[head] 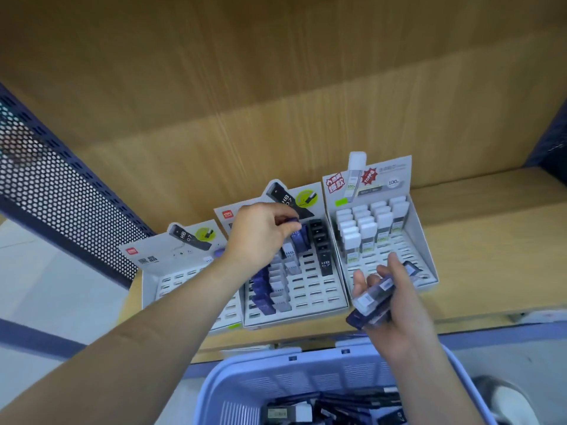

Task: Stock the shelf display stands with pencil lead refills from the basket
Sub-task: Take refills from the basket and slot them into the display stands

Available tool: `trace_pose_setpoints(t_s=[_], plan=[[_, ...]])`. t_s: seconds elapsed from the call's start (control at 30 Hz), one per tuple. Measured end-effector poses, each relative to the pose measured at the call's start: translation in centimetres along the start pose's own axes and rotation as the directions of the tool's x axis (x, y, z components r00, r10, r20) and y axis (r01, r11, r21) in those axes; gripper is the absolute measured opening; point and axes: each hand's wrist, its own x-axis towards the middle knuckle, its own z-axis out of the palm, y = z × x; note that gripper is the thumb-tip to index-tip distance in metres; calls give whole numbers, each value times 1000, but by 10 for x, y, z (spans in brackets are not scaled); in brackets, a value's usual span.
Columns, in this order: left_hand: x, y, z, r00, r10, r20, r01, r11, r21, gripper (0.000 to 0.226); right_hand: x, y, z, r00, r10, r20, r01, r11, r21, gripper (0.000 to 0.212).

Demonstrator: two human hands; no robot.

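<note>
While the wooden shelf [475, 240] carries three white display stands [171, 279] side by side, and the blue basket [245, 372] of pencil lead refills [337, 406] sits just below its front edge, we hold our left grip [257, 237] over the middle stand [310, 289]. Its fingertips are pinched narrow on the top of one dark blue refill [291, 221], just above the blue ones at the stand's back. Our right grip [395, 305], in front of the right stand [414, 237], is curled round a bundle of refills [371, 299] lying across the palm.

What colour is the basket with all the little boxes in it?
The basket is pale lavender-blue. It shows best in the head view, at the bottom.
</note>
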Motion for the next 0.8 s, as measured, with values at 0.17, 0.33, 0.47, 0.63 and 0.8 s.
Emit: trace_pose_setpoints(t_s=[0.17,0.33,0.47,0.63,0.8], plan=[[-5,-2,-3,997,-50,-65,42,992,-122,7,5,3,-3,999,-19,40,20,1000,-24,37],[-11,-9,-24,999,4,-53,-14,985,-173,26,4,11,-5,995,52,86,-52,999,1,27],[-16,-10,-23,999,-17,-28,13,988,-156,23,-1,17,-3,989,96,115,-95,995,-10,20],[-12,-10,-5,999,-23,-45,19,996,-90,10,1,19,-4,992,96,80,-96,995,-1,28],[-2,-7,15,1000,-11,-22,10,998,-65,12,5,18,-5,994,80,70,-79,997,-19,30]])
